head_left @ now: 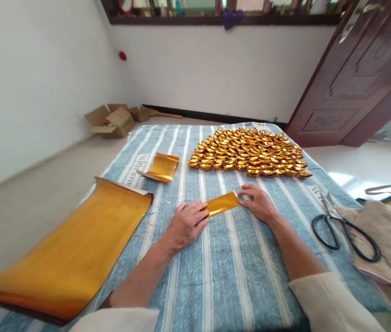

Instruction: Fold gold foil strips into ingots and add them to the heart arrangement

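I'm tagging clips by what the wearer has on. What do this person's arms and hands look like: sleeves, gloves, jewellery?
Both hands are bare: the left hand and the right hand show no gloves, and no rings or watch can be made out. The forearms are uncovered. Loose cream-white sleeves are pushed up toward the elbows on both arms, plain, with no visible pattern or markings.

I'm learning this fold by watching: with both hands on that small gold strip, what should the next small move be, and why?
Probably press the crease flat: the left hand and right hand pinch opposite ends of the gold strip, folded lengthwise but unshaped, unlike the finished gold ingots.
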`<state>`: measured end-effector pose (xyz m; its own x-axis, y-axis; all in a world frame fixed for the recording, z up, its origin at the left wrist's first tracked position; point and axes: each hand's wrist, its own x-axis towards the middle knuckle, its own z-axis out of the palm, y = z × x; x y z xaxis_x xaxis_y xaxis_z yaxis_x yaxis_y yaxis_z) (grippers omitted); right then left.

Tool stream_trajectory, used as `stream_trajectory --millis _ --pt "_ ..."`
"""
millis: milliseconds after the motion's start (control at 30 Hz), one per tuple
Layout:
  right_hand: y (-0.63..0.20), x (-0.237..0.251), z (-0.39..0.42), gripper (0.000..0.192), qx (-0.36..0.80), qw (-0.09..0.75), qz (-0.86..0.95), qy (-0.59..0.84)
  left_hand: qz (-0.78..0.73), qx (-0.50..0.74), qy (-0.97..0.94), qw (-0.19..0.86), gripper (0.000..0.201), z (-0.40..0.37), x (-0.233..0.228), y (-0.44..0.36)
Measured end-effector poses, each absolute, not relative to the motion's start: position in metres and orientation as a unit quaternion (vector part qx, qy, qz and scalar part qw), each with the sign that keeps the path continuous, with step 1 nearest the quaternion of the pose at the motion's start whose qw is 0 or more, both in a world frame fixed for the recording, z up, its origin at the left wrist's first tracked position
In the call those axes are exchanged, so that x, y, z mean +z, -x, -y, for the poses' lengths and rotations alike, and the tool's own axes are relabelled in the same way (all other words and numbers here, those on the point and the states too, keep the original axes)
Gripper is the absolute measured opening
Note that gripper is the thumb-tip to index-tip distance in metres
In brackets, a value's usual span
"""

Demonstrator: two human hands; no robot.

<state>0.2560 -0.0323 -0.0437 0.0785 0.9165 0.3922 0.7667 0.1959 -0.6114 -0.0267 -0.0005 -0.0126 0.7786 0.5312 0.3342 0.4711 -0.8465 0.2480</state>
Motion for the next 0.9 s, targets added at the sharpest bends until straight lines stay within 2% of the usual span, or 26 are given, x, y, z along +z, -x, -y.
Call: stream_trajectory --millis 233,300,433,567,700,800,900 --pt "-0.24 -0.028 0.042 0.017 0.015 0.428 0.647 0.63 -0.266 0.233 -0.931 0.095 0.021 0.003 -0.008 0.026" --pt "-0.222 -0.02 0.047 0.013 -0.018 0.433 0.686 0.584 -0.27 0.239 -0.928 0.095 0.022 0.004 -0.008 0.026" --pt "-0.185 -0.012 0.053 0.01 -0.033 0.36 0.81 0.463 -0.279 0.254 -0.922 0.09 0.02 0.007 -0.008 0.025" --pt "-0.164 -0.017 0.052 0.011 -0.038 0.309 0.838 0.448 -0.286 0.272 -0.914 0.087 0.013 0.01 -0.007 0.022" --pt "-0.159 -0.024 0.051 0.017 -0.05 0.301 0.838 0.453 -0.295 0.277 -0.91 0.087 0.01 0.011 -0.008 0.022" --pt "-0.158 -0.029 0.052 0.02 -0.044 0.288 0.839 0.459 -0.287 0.273 -0.912 0.108 0.014 0.011 -0.007 0.025" --pt "-0.159 -0.03 0.052 0.022 -0.033 0.27 0.847 0.457 -0.273 0.258 -0.916 0.139 0.027 0.009 -0.005 0.031"
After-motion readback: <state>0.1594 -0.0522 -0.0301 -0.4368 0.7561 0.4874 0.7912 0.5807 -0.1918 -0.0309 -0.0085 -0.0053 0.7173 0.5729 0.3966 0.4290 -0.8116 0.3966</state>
